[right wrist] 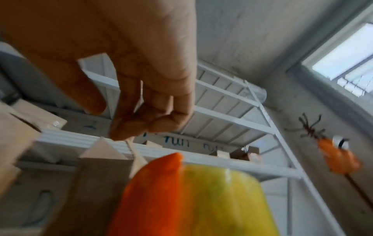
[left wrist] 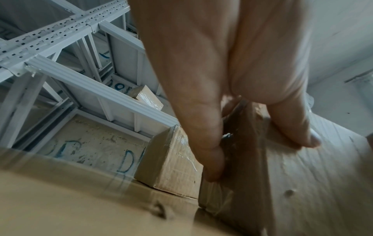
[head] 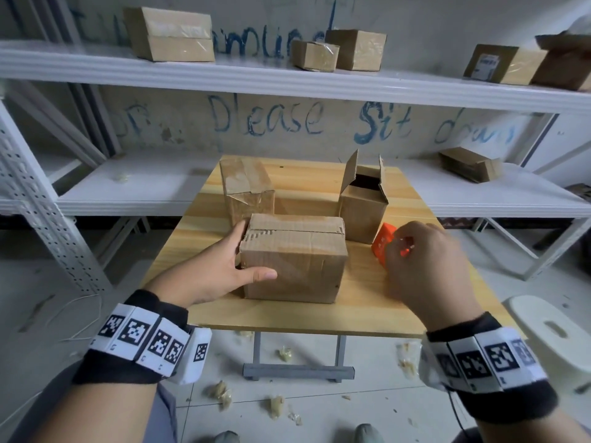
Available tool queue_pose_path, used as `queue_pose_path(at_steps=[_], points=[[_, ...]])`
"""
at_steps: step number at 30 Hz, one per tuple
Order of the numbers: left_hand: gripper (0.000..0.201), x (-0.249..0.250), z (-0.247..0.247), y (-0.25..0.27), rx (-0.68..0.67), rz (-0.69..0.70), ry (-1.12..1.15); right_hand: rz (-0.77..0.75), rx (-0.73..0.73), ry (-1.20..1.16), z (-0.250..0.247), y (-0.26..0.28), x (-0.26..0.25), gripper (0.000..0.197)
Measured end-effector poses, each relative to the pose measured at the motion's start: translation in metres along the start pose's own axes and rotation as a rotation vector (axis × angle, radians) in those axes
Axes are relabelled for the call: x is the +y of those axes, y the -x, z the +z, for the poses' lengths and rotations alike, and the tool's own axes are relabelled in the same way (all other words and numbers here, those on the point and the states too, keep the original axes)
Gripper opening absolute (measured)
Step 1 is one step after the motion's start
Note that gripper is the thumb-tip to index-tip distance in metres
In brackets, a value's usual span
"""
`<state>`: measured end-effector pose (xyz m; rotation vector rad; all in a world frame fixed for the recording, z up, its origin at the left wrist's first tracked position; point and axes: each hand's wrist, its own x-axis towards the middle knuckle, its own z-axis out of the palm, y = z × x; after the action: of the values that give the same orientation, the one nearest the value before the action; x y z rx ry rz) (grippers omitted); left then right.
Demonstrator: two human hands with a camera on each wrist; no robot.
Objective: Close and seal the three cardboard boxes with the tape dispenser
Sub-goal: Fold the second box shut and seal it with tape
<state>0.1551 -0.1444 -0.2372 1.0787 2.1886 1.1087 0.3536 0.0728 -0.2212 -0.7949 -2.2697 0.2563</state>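
Note:
Three cardboard boxes stand on the wooden table point(head: 367, 314). The near box point(head: 297, 260) has its flaps down. At the back left is a taped box point(head: 246, 187), and the back right box point(head: 364, 209) has its flaps up. My left hand point(head: 240, 254) lies against the near box's left end with its thumb across the front face; in the left wrist view the left hand point(left wrist: 262, 159) has its fingers straight along the cardboard. An orange tape dispenser point(head: 382, 239) sits right of the near box. My right hand point(head: 403, 244) hovers over it, loosely curled. In the right wrist view the right hand point(right wrist: 109, 121) is clear of the tape dispenser point(right wrist: 191, 199).
White metal shelving point(head: 287, 78) behind the table holds several other boxes. A white stool point(head: 550, 330) stands to the right of the table. Crumpled tape scraps point(head: 220, 393) lie on the floor under the table's front edge.

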Motion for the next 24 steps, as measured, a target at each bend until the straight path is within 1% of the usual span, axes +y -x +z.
queue_pose_path(at_steps=[1, 2, 4, 6, 9, 12, 15, 16, 19, 22, 24], points=[[0.089, 0.000, 0.000, 0.000, -0.001, 0.007, 0.004, -0.052, -0.013, -0.089, 0.002, 0.002, -0.004, 0.013], [0.088, 0.000, 0.001, 0.000, -0.003, 0.012, 0.009, -0.104, -0.038, -0.163, 0.004, 0.004, -0.008, 0.016], [0.089, 0.001, 0.001, 0.000, -0.010, 0.021, 0.027, -0.205, -0.144, -0.256, 0.006, 0.011, -0.017, 0.033], [0.096, 0.001, 0.002, 0.000, -0.016, 0.028, 0.048, -0.306, -0.257, -0.236, 0.009, 0.016, -0.025, 0.051], [0.101, 0.000, 0.002, -0.001, -0.022, 0.027, 0.060, -0.411, -0.319, -0.122, 0.014, 0.019, -0.032, 0.063], [0.106, -0.002, 0.003, -0.002, -0.028, 0.031, 0.046, -0.446, -0.326, -0.043, 0.020, 0.021, -0.039, 0.067], [0.105, -0.001, 0.006, -0.004, -0.032, 0.035, 0.076, -0.489, -0.312, 0.054, 0.023, 0.021, -0.054, 0.070], [0.103, -0.002, 0.008, -0.004, -0.028, 0.039, 0.079, -0.512, -0.305, 0.095, 0.025, 0.021, -0.061, 0.070], [0.084, -0.001, 0.011, -0.004, -0.023, 0.050, 0.071, -0.564, -0.318, 0.184, 0.033, 0.023, -0.082, 0.069], [0.087, -0.004, 0.011, -0.007, -0.044, 0.056, 0.100, -0.585, -0.329, 0.154, 0.042, 0.025, -0.092, 0.070], [0.088, -0.006, 0.012, -0.009, -0.070, 0.055, 0.158, -0.574, -0.330, 0.113, 0.039, 0.020, -0.089, 0.067]])
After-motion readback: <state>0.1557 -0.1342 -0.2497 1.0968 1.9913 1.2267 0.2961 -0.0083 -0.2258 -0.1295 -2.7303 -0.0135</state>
